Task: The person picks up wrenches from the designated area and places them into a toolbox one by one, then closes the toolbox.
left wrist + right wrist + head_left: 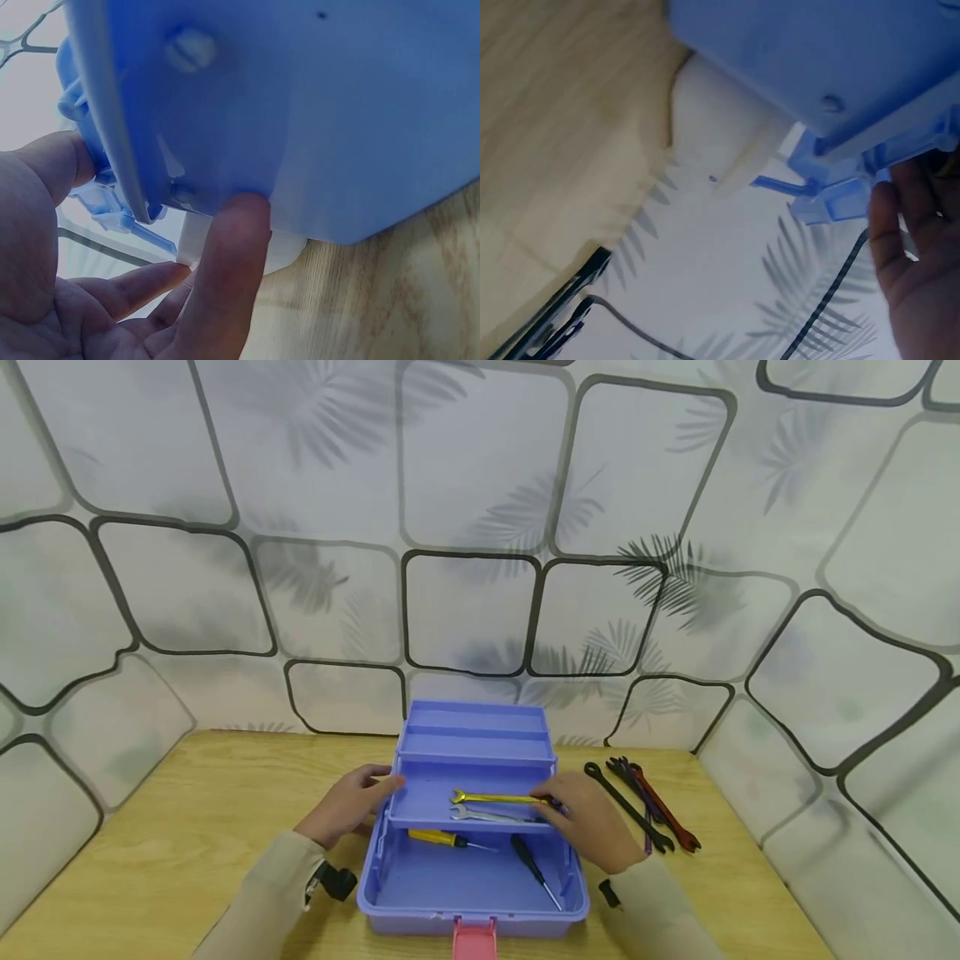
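A lavender-blue toolbox [465, 891] stands with its lid up and its tiered trays raised. At its left side, my left hand [348, 806] holds the tray edge, the thumb over the rim; in the left wrist view a finger presses the outer wall. Over the tray's right end, my right hand [600, 822] pinches a yellow wrench [495, 797], whose far end the fingers hide. Just in front of it lies a silver wrench [483, 815] in the same tray. Down in the box are a yellow-handled screwdriver [435, 837] and a black screwdriver [529, 858].
Right of the toolbox, several wrenches lie on the wooden table [225, 802], among them a black wrench [628, 806] and a red wrench [666, 810]. A pink latch [475, 941] hangs at the box's front. Patterned cloth walls [472, 610] enclose the table's back and sides.
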`<state>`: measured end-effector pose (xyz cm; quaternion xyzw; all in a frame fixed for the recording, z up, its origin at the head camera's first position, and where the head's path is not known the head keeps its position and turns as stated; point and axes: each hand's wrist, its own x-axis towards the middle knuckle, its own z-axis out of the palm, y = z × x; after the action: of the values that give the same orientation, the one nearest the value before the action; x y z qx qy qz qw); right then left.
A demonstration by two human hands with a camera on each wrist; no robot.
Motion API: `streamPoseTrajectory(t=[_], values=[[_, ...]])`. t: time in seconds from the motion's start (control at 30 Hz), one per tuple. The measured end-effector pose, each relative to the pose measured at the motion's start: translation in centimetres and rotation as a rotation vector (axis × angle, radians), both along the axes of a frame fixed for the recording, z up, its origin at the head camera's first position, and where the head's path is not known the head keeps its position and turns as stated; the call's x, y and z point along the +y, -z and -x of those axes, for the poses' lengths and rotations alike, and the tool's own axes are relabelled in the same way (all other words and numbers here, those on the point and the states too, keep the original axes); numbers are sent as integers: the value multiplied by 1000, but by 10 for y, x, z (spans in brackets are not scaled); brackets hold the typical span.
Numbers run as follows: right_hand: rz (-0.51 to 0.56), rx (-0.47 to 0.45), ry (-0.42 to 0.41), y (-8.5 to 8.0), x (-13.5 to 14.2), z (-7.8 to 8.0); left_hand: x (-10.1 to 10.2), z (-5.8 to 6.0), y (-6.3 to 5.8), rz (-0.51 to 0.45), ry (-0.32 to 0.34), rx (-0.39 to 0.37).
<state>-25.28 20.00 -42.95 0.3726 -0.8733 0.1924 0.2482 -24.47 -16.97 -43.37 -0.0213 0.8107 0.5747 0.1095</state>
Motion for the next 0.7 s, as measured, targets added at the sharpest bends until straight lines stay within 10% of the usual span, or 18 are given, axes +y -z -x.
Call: streamPoseTrajectory(t=[0.3,0.7], values=[[-147,-231,-9,-25,-13,-1,2,-1,-1,12,12,6],[-161,-310,-58,-33,-21,2,1,1,1,16,5,12]])
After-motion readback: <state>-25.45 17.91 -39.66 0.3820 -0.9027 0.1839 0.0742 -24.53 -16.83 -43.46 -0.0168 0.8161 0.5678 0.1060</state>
